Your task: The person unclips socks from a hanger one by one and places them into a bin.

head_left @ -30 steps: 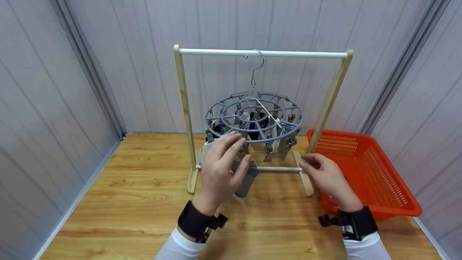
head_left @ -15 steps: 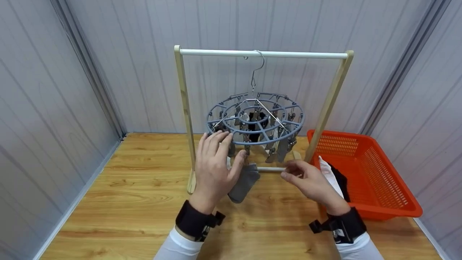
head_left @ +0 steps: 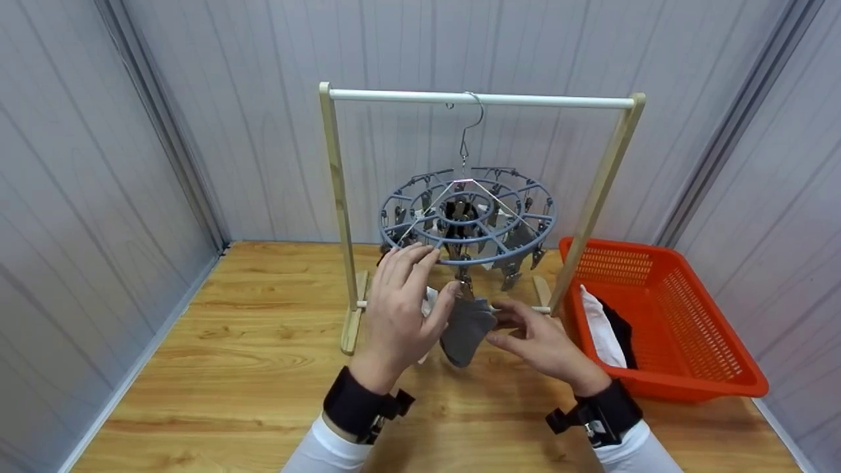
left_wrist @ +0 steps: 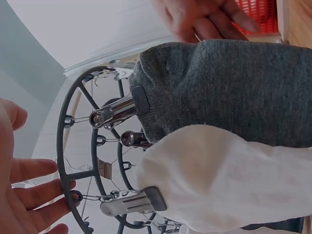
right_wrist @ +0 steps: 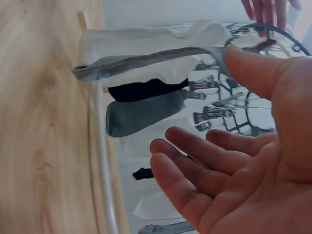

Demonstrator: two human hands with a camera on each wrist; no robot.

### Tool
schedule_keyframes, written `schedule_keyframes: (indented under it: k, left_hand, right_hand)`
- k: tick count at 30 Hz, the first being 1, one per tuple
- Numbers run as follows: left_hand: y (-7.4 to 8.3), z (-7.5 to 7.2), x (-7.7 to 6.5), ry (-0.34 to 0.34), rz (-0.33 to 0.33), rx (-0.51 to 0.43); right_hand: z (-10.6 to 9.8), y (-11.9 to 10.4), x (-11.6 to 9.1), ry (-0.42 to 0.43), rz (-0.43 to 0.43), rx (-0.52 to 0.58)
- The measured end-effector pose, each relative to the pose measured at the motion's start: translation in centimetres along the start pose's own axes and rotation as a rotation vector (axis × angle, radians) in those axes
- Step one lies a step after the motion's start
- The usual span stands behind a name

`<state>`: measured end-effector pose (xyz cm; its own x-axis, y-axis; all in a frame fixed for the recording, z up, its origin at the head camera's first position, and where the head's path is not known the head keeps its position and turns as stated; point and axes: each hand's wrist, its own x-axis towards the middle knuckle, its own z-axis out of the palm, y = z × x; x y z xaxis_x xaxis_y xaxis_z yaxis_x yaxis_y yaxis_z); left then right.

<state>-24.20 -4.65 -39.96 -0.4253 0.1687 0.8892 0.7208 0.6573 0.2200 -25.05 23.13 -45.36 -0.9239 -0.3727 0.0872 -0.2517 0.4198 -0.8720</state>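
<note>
A round grey-blue clip hanger point(head_left: 506, 253) hangs by its hook with several socks clipped to it. My left hand point(head_left: 401, 315) has its fingertips at the hanger's front left rim, fingers extended. In the left wrist view, a grey sock point(left_wrist: 224, 92) and a white sock point(left_wrist: 195, 170) each hang from a metal clip. My right hand point(head_left: 539, 341) is just right of the grey sock in the head view. The right wrist view shows its thumb overlapping the sock's clipped end and its other fingers spread loosely, with nothing gripped. More grey, black and white socks hang behind.
A wooden stand with a white top rail point(head_left: 552, 101) carries the hanger. At the right, an orange basket point(head_left: 723, 309) holds a white sock point(head_left: 601, 328) and a black one point(head_left: 621, 335). Panelled walls enclose the table point(head_left: 250, 394) on three sides.
My right hand has moved left from beside the basket to the grey sock, uncovering the socks in the basket. The hanger has turned, and its front grey sock has shifted right overall.
</note>
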Motion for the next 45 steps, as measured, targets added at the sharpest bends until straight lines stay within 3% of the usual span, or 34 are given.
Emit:
schedule_keyframes:
  k: [10, 19, 24, 35, 39, 45]
  left_hand:
    - [0.4, 0.3, 0.0, 0.004, 0.054, -0.047]
    - [0.9, 0.4, -0.1, -0.012, 0.088, -0.077]
    - [1.0, 0.6, -0.1, -0.011, 0.12, -0.088]
    - [1.2, 0.7, -0.2, 0.134, 0.183, -0.065]
    - [1.2, 0.9, -0.5, 0.109, 0.149, -0.041]
    - [1.5, 2.0, -1.2, -0.041, 0.007, -0.094]
  right_hand:
    - [2.1, 1.1, 1.0, -0.062, -0.027, 0.171]
    - [3.1, 1.6, 1.3, 0.068, 0.023, 0.251]
    - [3.1, 1.7, 1.3, 0.082, 0.013, 0.304]
    - [2.8, 1.5, 1.3, 0.011, -0.022, 0.296]
    - [2.8, 1.4, 1.2, -0.005, -0.041, 0.309]
    - [3.0, 1.0, 1.0, -0.029, -0.031, 0.301]
